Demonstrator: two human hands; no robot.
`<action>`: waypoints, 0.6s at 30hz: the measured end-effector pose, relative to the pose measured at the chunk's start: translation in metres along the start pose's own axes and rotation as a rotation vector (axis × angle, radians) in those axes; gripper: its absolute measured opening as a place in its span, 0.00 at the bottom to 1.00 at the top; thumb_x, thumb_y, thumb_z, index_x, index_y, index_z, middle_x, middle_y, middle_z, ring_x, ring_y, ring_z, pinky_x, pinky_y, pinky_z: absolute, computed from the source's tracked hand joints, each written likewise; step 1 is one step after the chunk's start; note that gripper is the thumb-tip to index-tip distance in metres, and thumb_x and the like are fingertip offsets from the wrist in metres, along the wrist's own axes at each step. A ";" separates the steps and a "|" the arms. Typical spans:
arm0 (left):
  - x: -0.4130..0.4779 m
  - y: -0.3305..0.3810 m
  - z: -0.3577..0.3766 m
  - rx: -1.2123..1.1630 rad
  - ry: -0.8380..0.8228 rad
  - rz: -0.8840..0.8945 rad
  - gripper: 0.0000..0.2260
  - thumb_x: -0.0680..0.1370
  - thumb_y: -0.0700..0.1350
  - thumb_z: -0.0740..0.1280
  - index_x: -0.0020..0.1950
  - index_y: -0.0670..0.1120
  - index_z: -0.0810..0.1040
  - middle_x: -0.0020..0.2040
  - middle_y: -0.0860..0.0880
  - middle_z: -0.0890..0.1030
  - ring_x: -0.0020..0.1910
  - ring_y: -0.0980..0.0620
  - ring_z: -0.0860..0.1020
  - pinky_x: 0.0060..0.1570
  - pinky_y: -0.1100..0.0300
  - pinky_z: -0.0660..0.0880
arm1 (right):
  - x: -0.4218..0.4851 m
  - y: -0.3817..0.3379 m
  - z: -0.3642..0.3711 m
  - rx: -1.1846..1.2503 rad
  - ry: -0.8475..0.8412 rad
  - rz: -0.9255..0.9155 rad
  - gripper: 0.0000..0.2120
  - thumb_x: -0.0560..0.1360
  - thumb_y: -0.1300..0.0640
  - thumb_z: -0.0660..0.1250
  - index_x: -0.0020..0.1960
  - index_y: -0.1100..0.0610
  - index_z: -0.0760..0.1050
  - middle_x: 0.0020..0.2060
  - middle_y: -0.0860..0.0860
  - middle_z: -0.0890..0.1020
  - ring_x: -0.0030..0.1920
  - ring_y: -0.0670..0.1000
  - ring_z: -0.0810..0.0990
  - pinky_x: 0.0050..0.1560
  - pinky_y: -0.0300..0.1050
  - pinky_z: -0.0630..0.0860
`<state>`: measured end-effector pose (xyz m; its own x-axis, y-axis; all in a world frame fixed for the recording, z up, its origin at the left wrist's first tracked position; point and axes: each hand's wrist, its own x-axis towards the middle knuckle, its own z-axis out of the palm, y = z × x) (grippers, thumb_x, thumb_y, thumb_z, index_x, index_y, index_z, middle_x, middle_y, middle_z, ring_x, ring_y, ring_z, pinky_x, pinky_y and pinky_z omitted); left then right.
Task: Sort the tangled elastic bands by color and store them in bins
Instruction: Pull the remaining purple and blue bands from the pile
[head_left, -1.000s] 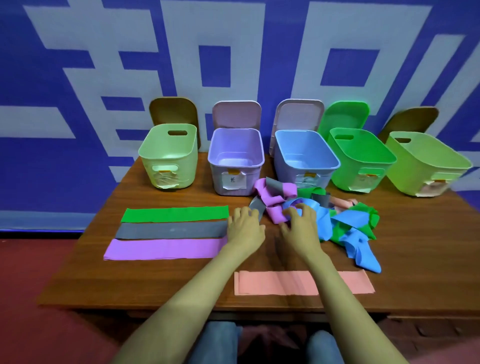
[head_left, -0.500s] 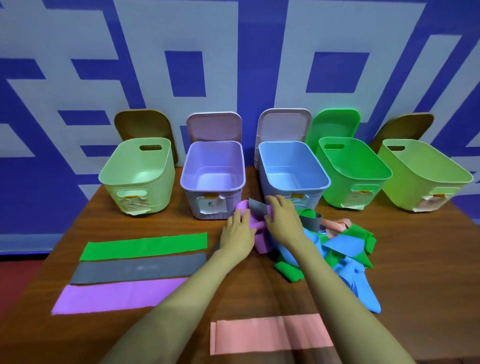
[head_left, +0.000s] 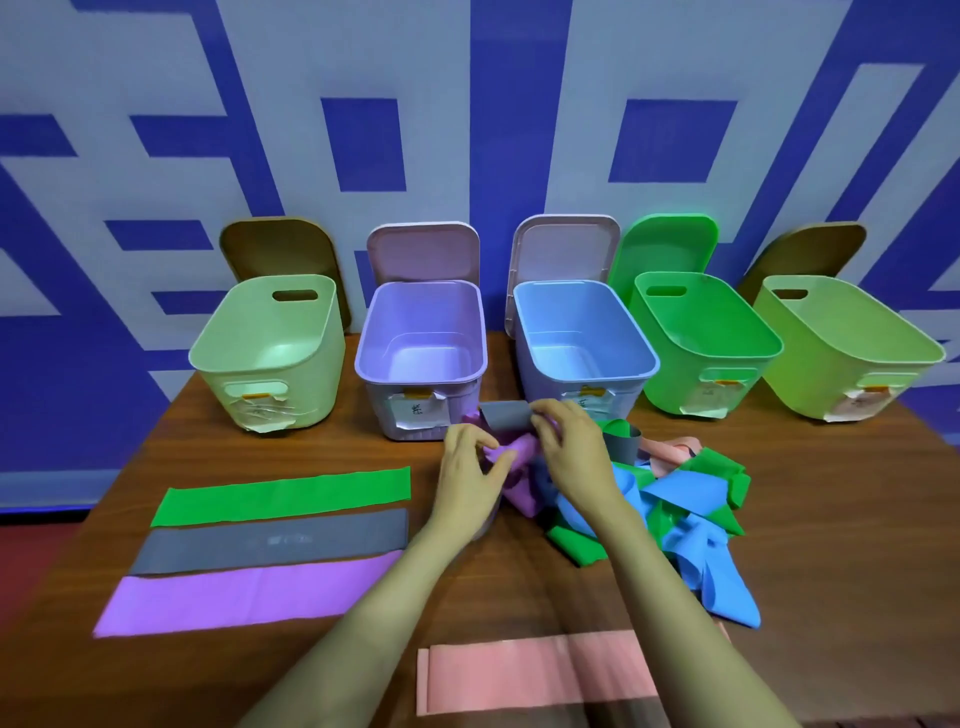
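Note:
A tangle of elastic bands (head_left: 670, 499) in blue, green, grey, pink and purple lies right of centre on the wooden table (head_left: 831, 545). My left hand (head_left: 467, 478) pinches a purple band (head_left: 511, 467) at the tangle's left edge. My right hand (head_left: 571, 447) pinches a grey band (head_left: 504, 414) lifted just above it. Flat on the table lie a green band (head_left: 283, 496), a grey band (head_left: 270, 540), a purple band (head_left: 244, 595) and a pink band (head_left: 530, 673).
Five open bins stand along the wall: pale green (head_left: 270, 358), lilac (head_left: 421, 358), light blue (head_left: 582, 353), bright green (head_left: 706, 343) and lime (head_left: 847, 348). Their lids lean against the blue-and-white wall behind.
The camera has come closer to the table. Both hands have moved from the near side of the tangle to its far left, where they now pinch the purple and grey bands.

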<state>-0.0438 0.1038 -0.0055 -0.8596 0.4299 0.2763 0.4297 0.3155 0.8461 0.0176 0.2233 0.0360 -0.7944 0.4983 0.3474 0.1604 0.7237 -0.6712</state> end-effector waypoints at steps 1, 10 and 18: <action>-0.001 0.007 -0.004 -0.107 0.035 -0.030 0.11 0.72 0.36 0.71 0.45 0.47 0.72 0.51 0.45 0.72 0.50 0.46 0.76 0.52 0.59 0.75 | -0.001 -0.008 -0.007 0.048 0.007 -0.009 0.08 0.77 0.62 0.62 0.53 0.61 0.78 0.45 0.57 0.78 0.48 0.55 0.76 0.46 0.37 0.64; -0.010 0.043 -0.045 -0.400 -0.043 -0.280 0.19 0.69 0.36 0.74 0.55 0.47 0.71 0.53 0.45 0.76 0.50 0.48 0.78 0.49 0.61 0.75 | -0.029 -0.051 -0.041 0.323 -0.045 -0.042 0.07 0.77 0.59 0.64 0.52 0.52 0.78 0.47 0.50 0.78 0.48 0.45 0.75 0.51 0.36 0.70; -0.040 0.034 -0.073 -0.309 -0.152 -0.167 0.04 0.72 0.42 0.72 0.44 0.43 0.80 0.37 0.50 0.79 0.36 0.56 0.73 0.39 0.63 0.70 | -0.043 -0.052 -0.043 0.494 0.068 0.170 0.11 0.76 0.61 0.64 0.36 0.52 0.73 0.33 0.45 0.75 0.36 0.43 0.72 0.39 0.36 0.69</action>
<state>-0.0153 0.0355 0.0461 -0.8498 0.5222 0.0720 0.1639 0.1320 0.9776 0.0688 0.1847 0.0840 -0.7387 0.6308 0.2376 -0.0245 0.3271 -0.9447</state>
